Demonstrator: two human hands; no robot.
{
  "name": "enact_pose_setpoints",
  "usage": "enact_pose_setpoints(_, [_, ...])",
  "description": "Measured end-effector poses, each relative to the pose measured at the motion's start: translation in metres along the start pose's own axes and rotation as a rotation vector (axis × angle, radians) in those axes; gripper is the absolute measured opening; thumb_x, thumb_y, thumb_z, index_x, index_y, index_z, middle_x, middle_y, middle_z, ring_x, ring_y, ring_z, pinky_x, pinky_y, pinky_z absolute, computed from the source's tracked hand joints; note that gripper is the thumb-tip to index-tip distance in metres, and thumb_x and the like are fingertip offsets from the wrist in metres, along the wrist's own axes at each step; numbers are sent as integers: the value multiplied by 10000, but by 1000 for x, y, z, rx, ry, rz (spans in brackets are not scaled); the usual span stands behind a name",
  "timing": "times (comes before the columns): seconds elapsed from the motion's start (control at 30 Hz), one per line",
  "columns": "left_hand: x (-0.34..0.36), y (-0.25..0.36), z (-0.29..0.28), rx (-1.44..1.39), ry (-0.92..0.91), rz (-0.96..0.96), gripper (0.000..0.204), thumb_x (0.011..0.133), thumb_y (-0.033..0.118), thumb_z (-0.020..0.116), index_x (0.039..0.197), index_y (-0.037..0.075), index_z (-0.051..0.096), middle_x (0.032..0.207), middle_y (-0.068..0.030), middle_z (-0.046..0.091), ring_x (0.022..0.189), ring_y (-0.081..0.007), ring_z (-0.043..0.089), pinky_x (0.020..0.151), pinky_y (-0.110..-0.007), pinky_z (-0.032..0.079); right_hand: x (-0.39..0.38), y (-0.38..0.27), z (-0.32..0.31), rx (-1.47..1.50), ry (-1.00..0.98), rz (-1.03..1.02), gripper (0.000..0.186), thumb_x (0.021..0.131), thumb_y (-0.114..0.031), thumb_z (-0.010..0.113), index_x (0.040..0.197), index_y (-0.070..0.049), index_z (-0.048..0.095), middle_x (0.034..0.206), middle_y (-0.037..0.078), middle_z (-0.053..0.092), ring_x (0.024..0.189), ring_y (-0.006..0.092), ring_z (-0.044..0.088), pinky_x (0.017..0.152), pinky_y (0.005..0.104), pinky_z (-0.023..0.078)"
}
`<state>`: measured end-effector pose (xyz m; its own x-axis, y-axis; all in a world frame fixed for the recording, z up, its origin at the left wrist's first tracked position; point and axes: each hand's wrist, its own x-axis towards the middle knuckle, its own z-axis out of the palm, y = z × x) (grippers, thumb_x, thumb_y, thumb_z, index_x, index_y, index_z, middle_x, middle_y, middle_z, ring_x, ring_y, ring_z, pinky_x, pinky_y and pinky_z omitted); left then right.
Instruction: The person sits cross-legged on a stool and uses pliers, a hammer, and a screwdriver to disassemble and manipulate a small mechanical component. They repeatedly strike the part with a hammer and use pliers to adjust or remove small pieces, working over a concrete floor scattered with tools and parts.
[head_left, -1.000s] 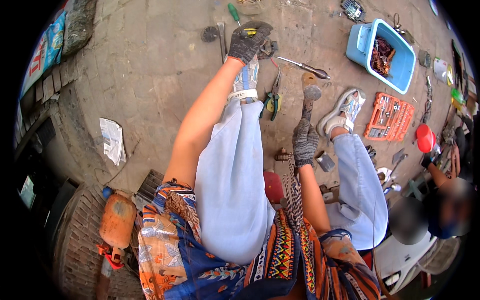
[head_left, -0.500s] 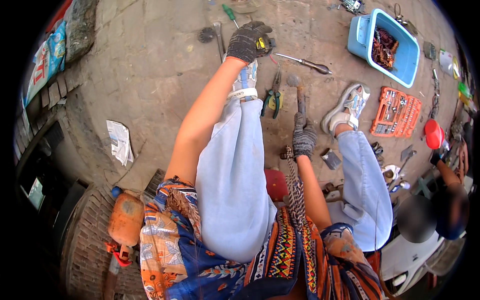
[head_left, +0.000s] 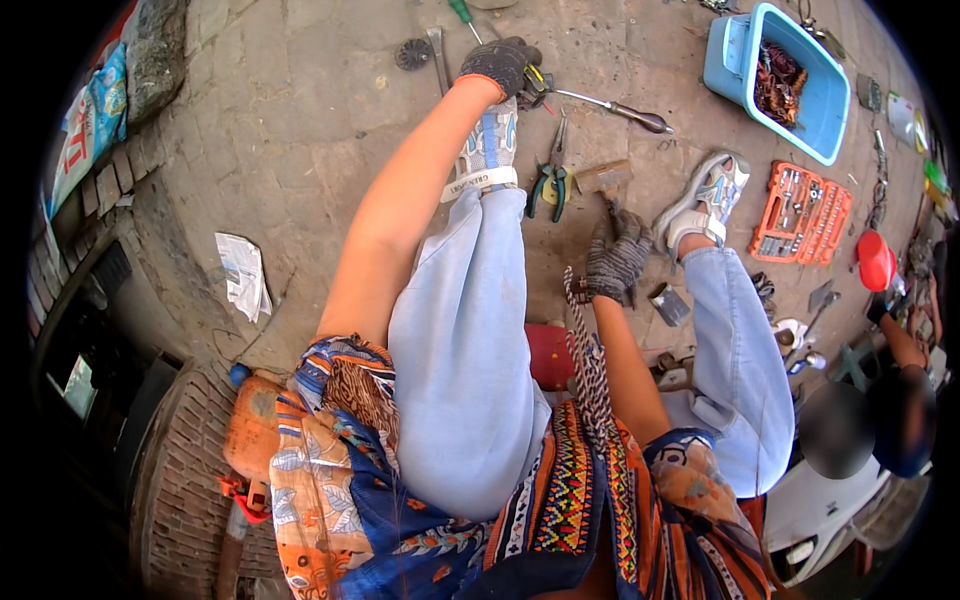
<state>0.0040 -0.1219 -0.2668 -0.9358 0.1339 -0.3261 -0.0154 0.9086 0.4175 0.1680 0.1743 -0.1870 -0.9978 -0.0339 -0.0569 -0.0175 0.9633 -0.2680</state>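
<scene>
Grey-gloved, the left hand (head_left: 497, 62) is stretched out over the paving, clenched on a small yellow-and-black tool (head_left: 535, 82) beside a long steel wrench (head_left: 610, 105). Nearer the knees, the right hand (head_left: 615, 258) grips a wooden-handled hammer (head_left: 603, 183) next to green-handled pliers (head_left: 550, 180).

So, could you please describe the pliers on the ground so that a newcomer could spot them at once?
Start at the blue plastic tub at the top right, then look left across the paving to the grey shoe on the person's outstretched leg. The pliers lie just right of it, the only tool there with green handles.
</scene>
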Motion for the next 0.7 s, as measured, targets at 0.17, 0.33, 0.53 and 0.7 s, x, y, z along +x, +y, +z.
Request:
enact_pose_setpoints(0.17, [-1,3,-7,-146,-8,113,331,736,56,570,1037,179,633,1042,-95,602,995,-295,573,865,-383,456,25,-49,37,128,-516,119,386,812,-274,624,1095,-24,542,1015,200,593,955,345,575,837,415,463])
enact_pose_setpoints(0.33, [-6,-8,-5,-217,-98,142,320,728,62,587,1019,181,642,1046,-88,609,1004,-287,572,880,-375,454,20,-57,39,44,-619,145,408,822,-309,613,1117,-38,537,1067,210,579,976,355,578,838,426,471])
enact_pose_setpoints(0.53, [14,-16,5,-163,-212,166,329,724,110,594,1036,198,653,1092,-100,613,1034,-291,572,884,-382,458,25,-69,49,39,-665,213,365,801,-209,628,1106,-29,541,1066,213,573,986,369,571,842,433,466])
enact_pose_setpoints(0.7, [18,-9,12,-165,-254,87,330,690,77,641,1008,161,668,1045,-103,642,964,-285,612,835,-383,485,58,-78,37,103,-447,-40,299,775,-140,624,1055,-57,558,1005,193,566,927,382,570,789,449,457])
